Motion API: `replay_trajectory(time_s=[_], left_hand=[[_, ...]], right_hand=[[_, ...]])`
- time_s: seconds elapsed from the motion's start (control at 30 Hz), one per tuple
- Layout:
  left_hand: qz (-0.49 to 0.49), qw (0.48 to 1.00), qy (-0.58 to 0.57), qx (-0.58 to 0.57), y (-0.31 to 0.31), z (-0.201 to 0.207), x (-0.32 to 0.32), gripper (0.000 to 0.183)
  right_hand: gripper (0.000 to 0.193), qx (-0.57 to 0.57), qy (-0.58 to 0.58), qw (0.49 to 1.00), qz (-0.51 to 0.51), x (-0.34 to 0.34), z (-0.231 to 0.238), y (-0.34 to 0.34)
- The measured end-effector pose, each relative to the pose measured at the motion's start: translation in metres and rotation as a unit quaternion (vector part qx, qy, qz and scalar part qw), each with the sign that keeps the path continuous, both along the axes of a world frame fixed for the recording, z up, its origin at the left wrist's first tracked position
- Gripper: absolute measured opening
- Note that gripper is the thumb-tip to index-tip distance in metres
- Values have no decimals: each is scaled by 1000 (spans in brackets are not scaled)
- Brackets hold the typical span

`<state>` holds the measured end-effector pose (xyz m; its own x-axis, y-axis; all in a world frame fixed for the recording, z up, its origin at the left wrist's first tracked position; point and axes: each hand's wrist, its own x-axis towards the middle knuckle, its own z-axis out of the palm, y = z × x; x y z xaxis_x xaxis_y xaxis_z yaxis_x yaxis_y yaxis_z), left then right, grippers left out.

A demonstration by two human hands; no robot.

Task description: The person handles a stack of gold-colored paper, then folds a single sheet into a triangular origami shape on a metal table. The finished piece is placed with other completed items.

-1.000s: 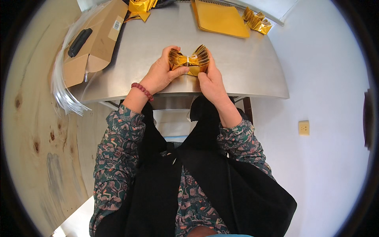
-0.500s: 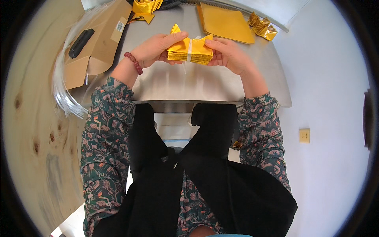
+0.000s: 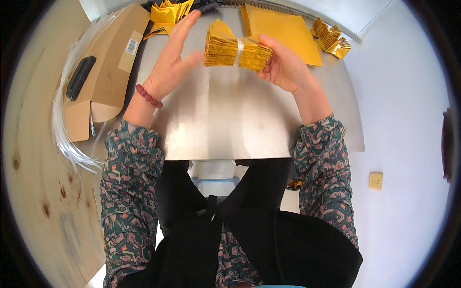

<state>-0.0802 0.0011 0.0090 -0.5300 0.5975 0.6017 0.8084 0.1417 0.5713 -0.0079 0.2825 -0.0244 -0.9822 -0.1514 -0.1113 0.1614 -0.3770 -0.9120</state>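
Observation:
A thick bundle of folded gold paper (image 3: pixel 222 52), bound round its middle by a white strip (image 3: pixel 239 52), is held above the metal table. My right hand (image 3: pixel 284 65) grips its right end, thumb on top and fingers beneath. To the left of the bundle, my left hand (image 3: pixel 172 65) is raised with its fingers stretched out and holds nothing. A small gap seems to separate its slightly blurred thumb from the bundle. The left wrist wears a dark red bead bracelet (image 3: pixel 149 96).
The metal table (image 3: pixel 225 120) carries a stack of flat gold sheets (image 3: pixel 283 33) at the back. Folded gold pieces (image 3: pixel 168 17) lie back left, and crimped gold paper (image 3: pixel 331 38) back right. At left are an open cardboard box (image 3: pixel 110 62), a black object (image 3: pixel 80 78) and clear strips (image 3: pixel 65 139).
My left hand has let go of the bundle and moved left, its fingers now outstretched. The bundle stays in my right hand, slightly farther right and tilted to show more of its layered edge.

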Motion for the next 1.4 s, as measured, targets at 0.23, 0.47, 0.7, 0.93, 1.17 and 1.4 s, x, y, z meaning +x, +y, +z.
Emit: replay_trajectory(time_s=[0.23, 0.47, 0.7, 0.93, 1.17, 1.4], left_hand=[[-11, 992, 121, -11, 6, -5, 7, 108], [40, 993, 108, 35, 8, -9, 15, 68], [80, 996, -25, 43, 16, -16, 34, 63], [47, 995, -73, 53, 29, -22, 45, 93], [121, 990, 38, 58, 27, -18, 48, 109], [107, 987, 112, 51, 24, -17, 44, 116]], right_hand=[[44, -40, -28, 998, 39, 5, 21, -11], [64, 199, 124, 972, 1, 4, 8, -2], [84, 269, 418, 866, -61, 15, 5, -14], [86, 269, 341, 898, -71, 19, -2, -34], [90, 253, 370, 889, -97, 22, -7, -45], [98, 263, 408, 867, -114, 25, -10, -49]])
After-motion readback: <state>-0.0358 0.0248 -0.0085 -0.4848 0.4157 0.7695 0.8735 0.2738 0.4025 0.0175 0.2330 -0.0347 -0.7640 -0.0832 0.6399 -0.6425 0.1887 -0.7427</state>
